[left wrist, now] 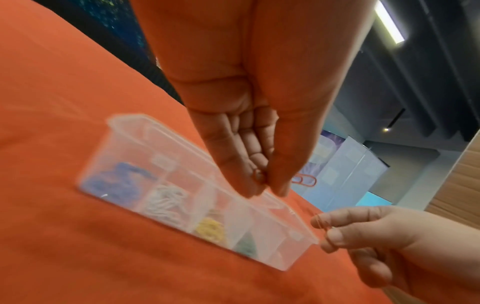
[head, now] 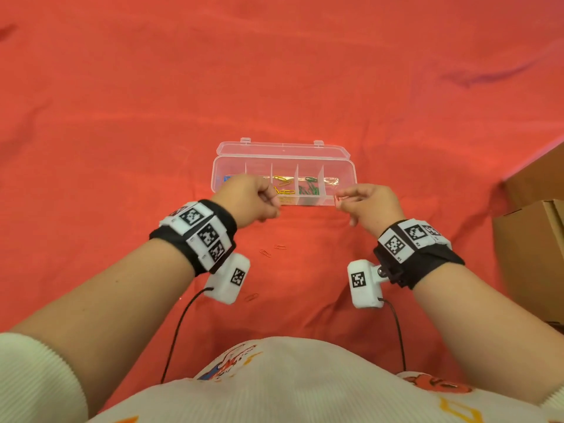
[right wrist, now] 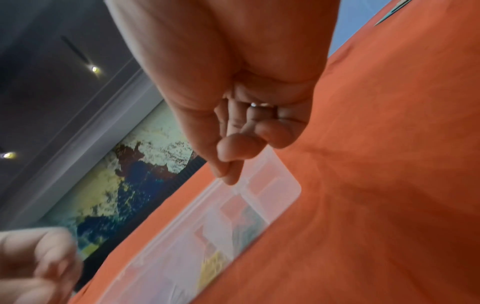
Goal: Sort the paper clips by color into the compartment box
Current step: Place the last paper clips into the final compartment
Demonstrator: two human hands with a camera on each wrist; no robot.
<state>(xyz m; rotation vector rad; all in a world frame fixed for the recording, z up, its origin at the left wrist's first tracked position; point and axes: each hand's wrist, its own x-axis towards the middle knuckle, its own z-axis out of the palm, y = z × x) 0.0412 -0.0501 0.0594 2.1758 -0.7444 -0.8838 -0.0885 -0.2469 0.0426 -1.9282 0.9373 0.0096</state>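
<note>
A clear compartment box [head: 353, 175] lies on the red cloth with its lid open behind it. Its sections hold blue [left wrist: 119, 183], white [left wrist: 166, 201], yellow [head: 282, 180] and green [head: 308, 189] paper clips, and the rightmost holds red ones. My left hand [head: 270, 206] hovers at the box's front left, fingers curled, pinching red clips [left wrist: 303, 181] between thumb and fingers. My right hand [head: 341, 198] hovers at the front right corner and pinches one red clip [head: 337, 202] between thumb and forefinger. In the right wrist view the clip is hidden behind the fingertips [right wrist: 230, 176].
Three loose red clips lie on the cloth between my wrists, two [head: 265, 252] [head: 280, 247] together and one [head: 251, 297] nearer me. Cardboard boxes [head: 534, 239] stand at the right edge. Wide red cloth [head: 274, 71] stretches behind the box.
</note>
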